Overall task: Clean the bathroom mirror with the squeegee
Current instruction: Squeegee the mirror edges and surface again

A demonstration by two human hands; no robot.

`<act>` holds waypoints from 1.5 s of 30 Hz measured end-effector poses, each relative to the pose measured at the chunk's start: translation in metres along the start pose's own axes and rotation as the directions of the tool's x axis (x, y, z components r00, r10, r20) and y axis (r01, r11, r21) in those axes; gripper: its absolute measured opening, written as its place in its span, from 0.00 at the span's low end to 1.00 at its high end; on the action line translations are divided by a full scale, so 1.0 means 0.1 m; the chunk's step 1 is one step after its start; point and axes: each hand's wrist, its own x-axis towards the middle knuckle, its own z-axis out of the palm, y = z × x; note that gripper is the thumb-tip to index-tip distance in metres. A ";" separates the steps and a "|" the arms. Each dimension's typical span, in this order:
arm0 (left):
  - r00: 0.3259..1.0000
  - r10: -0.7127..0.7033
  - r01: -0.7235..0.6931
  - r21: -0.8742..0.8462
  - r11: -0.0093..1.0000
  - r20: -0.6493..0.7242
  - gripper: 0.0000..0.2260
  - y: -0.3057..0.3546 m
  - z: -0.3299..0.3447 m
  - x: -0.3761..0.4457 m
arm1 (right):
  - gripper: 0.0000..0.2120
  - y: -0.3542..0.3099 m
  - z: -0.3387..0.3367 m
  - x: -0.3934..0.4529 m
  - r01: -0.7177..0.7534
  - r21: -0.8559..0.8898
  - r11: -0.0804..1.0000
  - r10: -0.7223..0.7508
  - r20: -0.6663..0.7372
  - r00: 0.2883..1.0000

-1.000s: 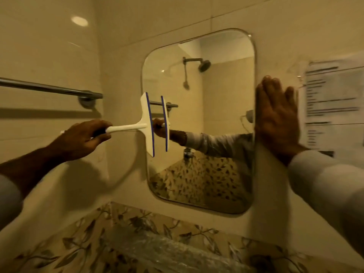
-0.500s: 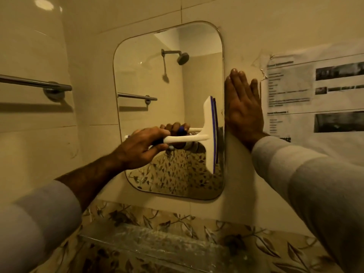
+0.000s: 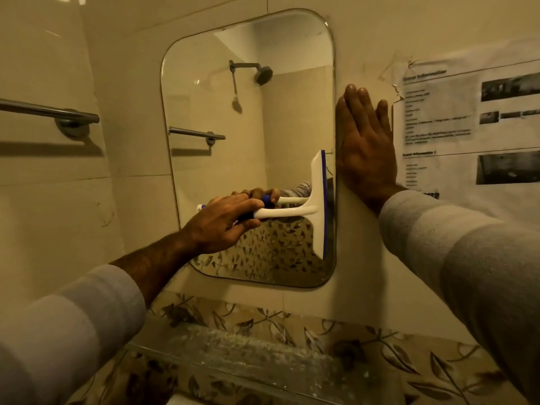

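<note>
A rounded rectangular mirror (image 3: 222, 92) hangs on the tiled wall ahead. My left hand (image 3: 222, 222) grips the handle of a white squeegee (image 3: 315, 206) with a blue rubber edge. Its blade stands upright against the glass near the mirror's right edge, in the lower half. My right hand (image 3: 366, 150) presses flat on the wall just right of the mirror, fingers straight and pointing up. The mirror reflects a shower head, a towel bar and my hand with the squeegee.
A metal towel bar (image 3: 49, 111) sticks out of the left wall. Printed paper sheets (image 3: 467, 127) are taped to the wall right of my right hand. A glass shelf (image 3: 248, 349) runs below the mirror in front of leaf-patterned tiles (image 3: 394, 343).
My left hand swept the squeegee across the glass from the mirror's left edge to its right edge. My right hand stayed flat on the wall.
</note>
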 end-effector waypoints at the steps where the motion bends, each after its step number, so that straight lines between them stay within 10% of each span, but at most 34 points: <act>1: 1.000 -0.003 0.003 0.008 1.000 0.006 0.13 -0.04 -0.03 -0.03 | 0.31 -0.01 0.01 0.00 0.001 0.001 1.000 -0.001 0.001 1.000; 19: 0.940 -0.334 0.313 0.205 0.927 0.076 0.13 -1.07 -0.99 -1.25 | 0.36 0.25 0.33 0.02 0.019 0.040 0.999 -0.019 0.007 1.000; 45: 0.895 -0.445 0.417 0.307 0.855 0.022 0.10 -1.30 -1.21 -1.68 | 0.38 0.34 0.39 0.06 0.024 0.011 1.000 -0.026 0.145 0.989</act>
